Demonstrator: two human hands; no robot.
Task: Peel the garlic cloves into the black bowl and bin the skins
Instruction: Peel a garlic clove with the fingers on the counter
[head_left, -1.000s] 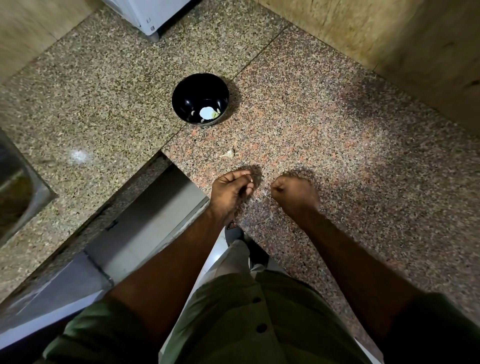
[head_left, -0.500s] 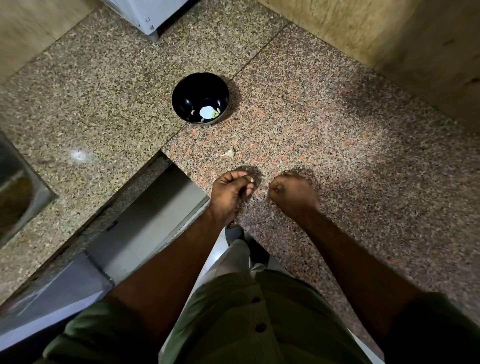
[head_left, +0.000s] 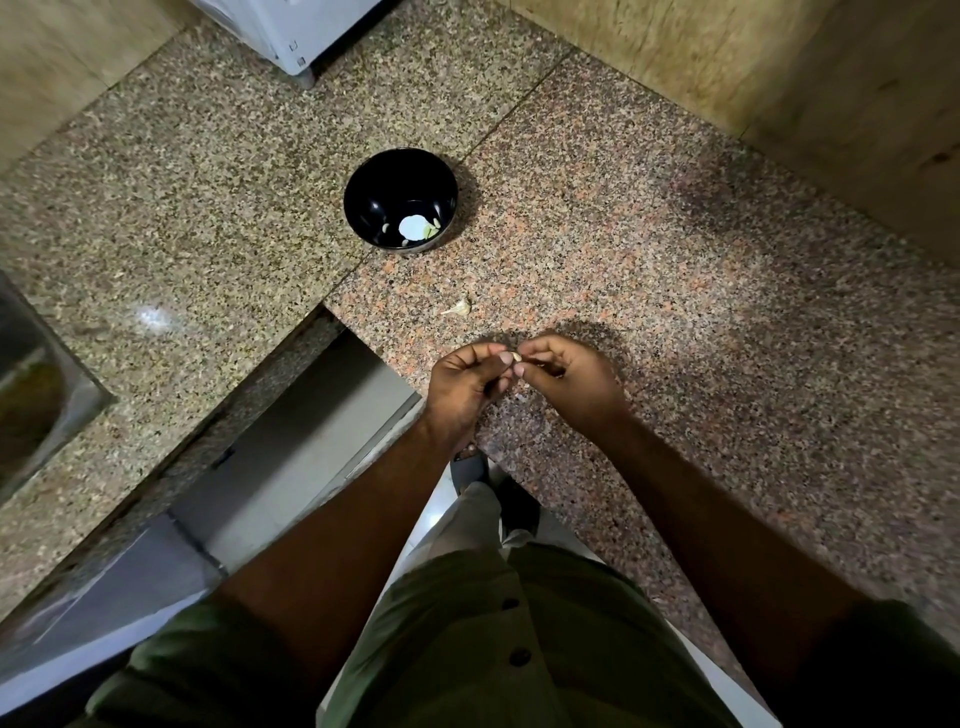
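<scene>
- Clove sits between both hands, above the surface edge, pinched by fingertips.
- Left hand and right hand meet on it, fingers curled.
- Bowl lies ahead, slightly left; left hand nearer.
- Loose skin between.

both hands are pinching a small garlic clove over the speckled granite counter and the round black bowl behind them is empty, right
Not quite: the round black bowl is not empty. The head view shows a few pale pieces lying in its bottom. The rest holds: the left hand and right hand pinch a small garlic clove between their fingertips over the speckled granite counter.
</scene>
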